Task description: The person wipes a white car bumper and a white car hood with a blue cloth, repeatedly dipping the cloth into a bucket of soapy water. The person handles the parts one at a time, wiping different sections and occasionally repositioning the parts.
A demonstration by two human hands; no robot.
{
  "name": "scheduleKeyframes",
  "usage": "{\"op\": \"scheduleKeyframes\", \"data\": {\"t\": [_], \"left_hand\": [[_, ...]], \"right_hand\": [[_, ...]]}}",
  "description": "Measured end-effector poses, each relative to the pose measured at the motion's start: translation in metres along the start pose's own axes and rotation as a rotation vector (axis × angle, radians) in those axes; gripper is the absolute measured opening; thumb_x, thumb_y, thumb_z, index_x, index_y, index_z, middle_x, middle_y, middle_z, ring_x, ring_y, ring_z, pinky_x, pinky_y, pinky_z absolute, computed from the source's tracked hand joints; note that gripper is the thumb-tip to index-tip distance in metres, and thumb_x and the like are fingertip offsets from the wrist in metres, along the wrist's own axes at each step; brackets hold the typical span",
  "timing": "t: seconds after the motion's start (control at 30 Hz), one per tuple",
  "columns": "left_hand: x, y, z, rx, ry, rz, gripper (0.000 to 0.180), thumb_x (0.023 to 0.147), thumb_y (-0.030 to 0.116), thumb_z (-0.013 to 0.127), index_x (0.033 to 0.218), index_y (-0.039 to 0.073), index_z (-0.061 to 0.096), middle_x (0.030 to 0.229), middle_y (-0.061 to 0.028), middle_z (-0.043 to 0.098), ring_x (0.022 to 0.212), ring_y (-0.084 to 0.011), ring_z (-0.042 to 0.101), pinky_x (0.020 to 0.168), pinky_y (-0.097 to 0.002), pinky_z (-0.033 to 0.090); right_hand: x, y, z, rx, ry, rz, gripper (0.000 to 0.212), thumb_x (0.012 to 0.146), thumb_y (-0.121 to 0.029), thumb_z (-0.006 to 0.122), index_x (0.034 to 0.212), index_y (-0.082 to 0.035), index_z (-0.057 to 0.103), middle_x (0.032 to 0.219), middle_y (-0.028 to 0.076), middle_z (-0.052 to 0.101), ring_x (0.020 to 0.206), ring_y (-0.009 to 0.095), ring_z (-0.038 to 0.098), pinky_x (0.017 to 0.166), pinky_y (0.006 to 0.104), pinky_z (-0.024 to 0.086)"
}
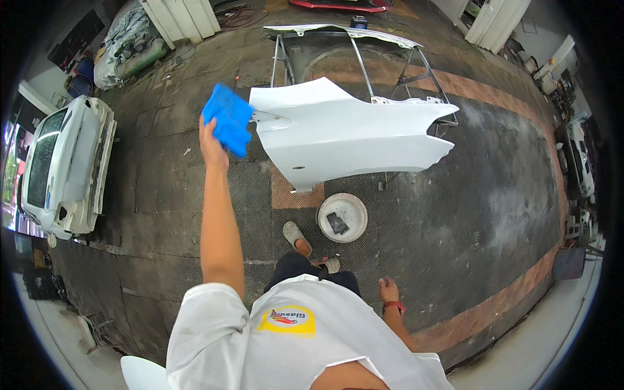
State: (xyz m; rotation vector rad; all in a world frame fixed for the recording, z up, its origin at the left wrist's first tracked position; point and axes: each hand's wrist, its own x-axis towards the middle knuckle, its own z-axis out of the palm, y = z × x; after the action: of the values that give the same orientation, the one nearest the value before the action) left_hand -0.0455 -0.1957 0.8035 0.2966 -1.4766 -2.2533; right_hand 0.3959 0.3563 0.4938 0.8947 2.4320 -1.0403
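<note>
My left hand [213, 144], its arm stretched far forward, grips a crumpled blue cloth [229, 120]. The cloth is close by the left end of a white car fender [351, 133], and I cannot tell whether they touch. The fender rests on a metal stand [363, 65], its smooth outer face toward me. My right hand [388, 290] hangs low at my side, with a red band on the wrist. It looks empty, its fingers loosely apart. Between my feet and the fender sits a round white bucket [361, 201], with a dark rectangular pad [337, 223] in it.
Another pale panel edge [344, 29] lies along the stand's far side. A white car body [65, 169] stands at the left, near a covered bundle [130, 49]. A red car [341, 5] is at the far end. Dark textured tiles [494, 214] cover the floor.
</note>
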Motion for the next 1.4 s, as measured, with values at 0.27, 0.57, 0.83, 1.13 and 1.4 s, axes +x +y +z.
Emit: {"op": "scheduleKeyframes", "data": {"t": [0.27,0.57,0.83,1.13,1.4], "left_hand": [[-0.202,-0.063,-0.030,-0.253,-0.198,-0.904,0.067,0.098,0.031,0.068,0.155,0.000,0.051,0.150,-0.0202,0.062,0.134,-0.0375,0.062,0.118,-0.0549,0.049],[-0.185,-0.103,0.029,0.962,-0.789,-0.141,0.060,0.112,0.043,0.052,0.160,0.006,0.047,0.149,-0.0246,0.053,0.146,-0.0421,0.045,0.125,-0.0497,0.035],[-0.008,-0.087,-0.079,0.641,-0.393,-0.343,0.052,0.115,0.043,0.055,0.150,0.005,0.059,0.146,-0.0169,0.065,0.137,-0.0285,0.060,0.118,-0.0444,0.045],[0.135,-0.074,-0.116,0.587,-0.548,-0.387,0.044,0.116,0.037,0.054,0.143,0.004,0.065,0.142,-0.0126,0.069,0.131,-0.0227,0.063,0.114,-0.0375,0.047],[0.193,-0.089,-0.104,0.533,-0.614,-0.488,0.043,0.116,0.038,0.053,0.143,0.006,0.066,0.136,-0.0096,0.071,0.117,-0.0174,0.065,0.104,-0.0348,0.051]], "right_hand": [[-0.006,-0.272,-0.022,0.893,-0.360,-0.360,0.082,0.104,-0.039,0.074,0.167,-0.008,0.034,0.145,0.019,0.063,0.119,0.026,0.070,0.100,0.0396,0.059],[-0.016,-0.418,-0.005,1.084,-0.677,-0.076,0.054,0.107,-0.027,0.072,0.151,-0.009,0.047,0.116,0.009,0.070,0.087,0.021,0.074,0.062,0.0392,0.066],[0.061,-0.563,0.020,0.486,0.487,-0.628,0.067,0.101,-0.023,0.077,0.157,-0.003,0.046,0.146,0.025,0.052,0.133,0.042,0.056,0.114,0.0536,0.045],[0.035,-0.678,0.193,-0.060,0.487,-0.663,0.091,0.081,-0.004,0.078,0.165,-0.006,0.043,0.152,0.032,0.044,0.137,0.051,0.045,0.120,0.0593,0.036],[-0.003,-0.694,0.162,0.351,0.393,-0.680,0.058,0.081,0.006,0.072,0.137,-0.006,0.063,0.131,0.019,0.063,0.127,0.042,0.059,0.114,0.0489,0.047]]}}
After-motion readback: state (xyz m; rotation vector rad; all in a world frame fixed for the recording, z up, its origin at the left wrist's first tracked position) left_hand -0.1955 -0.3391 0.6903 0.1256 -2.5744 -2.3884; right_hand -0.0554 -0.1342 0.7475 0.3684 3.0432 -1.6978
